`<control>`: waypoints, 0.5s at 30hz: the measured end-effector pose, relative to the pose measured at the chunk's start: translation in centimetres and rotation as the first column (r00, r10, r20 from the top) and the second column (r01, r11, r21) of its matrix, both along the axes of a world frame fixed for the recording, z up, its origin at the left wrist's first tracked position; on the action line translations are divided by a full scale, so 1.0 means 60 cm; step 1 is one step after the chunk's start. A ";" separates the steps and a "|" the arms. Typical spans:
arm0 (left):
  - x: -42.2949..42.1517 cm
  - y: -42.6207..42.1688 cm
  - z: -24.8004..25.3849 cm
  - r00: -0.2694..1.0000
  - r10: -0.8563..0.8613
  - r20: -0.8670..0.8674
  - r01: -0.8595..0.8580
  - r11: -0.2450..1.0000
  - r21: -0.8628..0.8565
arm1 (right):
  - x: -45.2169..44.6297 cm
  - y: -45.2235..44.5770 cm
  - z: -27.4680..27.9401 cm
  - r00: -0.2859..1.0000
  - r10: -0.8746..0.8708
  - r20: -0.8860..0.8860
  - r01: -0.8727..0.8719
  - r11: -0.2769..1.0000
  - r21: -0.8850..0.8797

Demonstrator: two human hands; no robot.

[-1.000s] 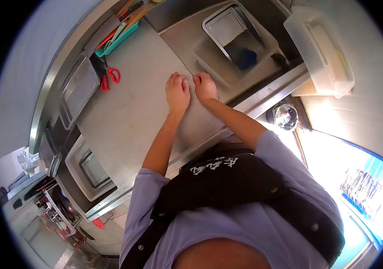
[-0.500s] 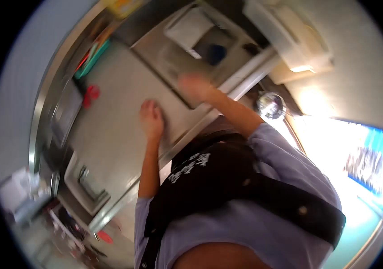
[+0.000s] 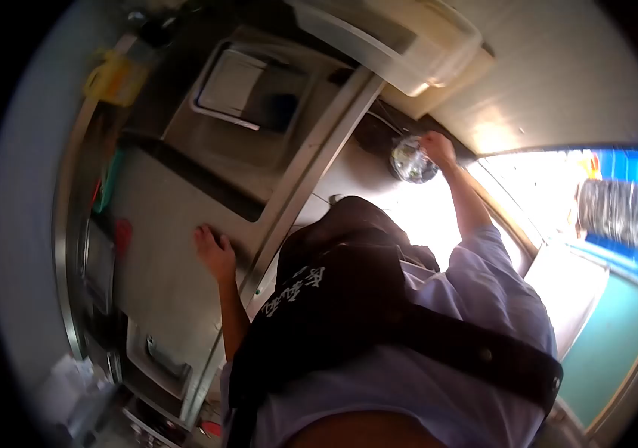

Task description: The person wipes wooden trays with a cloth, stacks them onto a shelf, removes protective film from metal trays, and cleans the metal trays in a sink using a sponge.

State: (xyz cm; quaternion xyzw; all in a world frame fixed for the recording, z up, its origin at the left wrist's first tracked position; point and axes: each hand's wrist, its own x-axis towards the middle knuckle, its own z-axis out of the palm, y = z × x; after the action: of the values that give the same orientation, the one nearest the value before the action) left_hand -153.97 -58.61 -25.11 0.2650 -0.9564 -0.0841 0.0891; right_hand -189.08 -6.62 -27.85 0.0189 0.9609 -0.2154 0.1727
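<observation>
My left hand rests on the steel counter, thumb apart from the fingers and holding nothing. Out to the right, my right hand is at the edge of a shiny round container that stands low beside the counter. Its fingers look curled in; whether they grip the container or something small is hidden. What lies inside the container is too blurred to name.
A steel sink beyond my left hand has a white-rimmed tray in it. A clear plastic bin stands at the top. Red scissor-like handles lie on the counter. A metal pan is near the lower left.
My right hand has swung from over the sink edge out to the right, to the round container. My left hand stays on the counter. The view has turned to the right.
</observation>
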 end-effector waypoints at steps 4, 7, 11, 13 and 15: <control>0.009 0.001 -0.020 0.995 0.042 -0.091 -0.042 0.999 0.001 | -0.066 0.140 -0.138 0.992 0.109 -0.063 -0.102 0.990 0.100; 0.006 0.013 -0.012 0.987 0.090 -0.136 -0.090 0.996 0.003 | -0.091 0.181 -0.123 0.966 0.257 0.009 -0.252 0.940 0.232; -0.021 0.030 0.014 0.971 0.225 -0.086 -0.221 0.974 0.051 | -0.125 0.183 -0.101 0.973 0.219 -0.072 -0.140 0.809 0.570; -0.020 0.033 0.029 0.964 0.262 -0.047 -0.259 0.964 0.068 | -0.138 0.144 -0.064 0.988 0.156 0.002 -0.131 0.825 0.550; -0.030 0.041 0.034 0.966 0.258 -0.018 -0.257 0.964 0.074 | -0.131 0.116 -0.073 0.910 0.389 -0.143 -0.289 0.843 0.453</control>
State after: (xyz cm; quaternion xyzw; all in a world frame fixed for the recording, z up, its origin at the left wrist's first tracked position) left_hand -155.74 -56.18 -23.06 0.3889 -0.9090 -0.1093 0.1029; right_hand -196.91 0.35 -32.20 -0.1403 0.9857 0.0312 0.0880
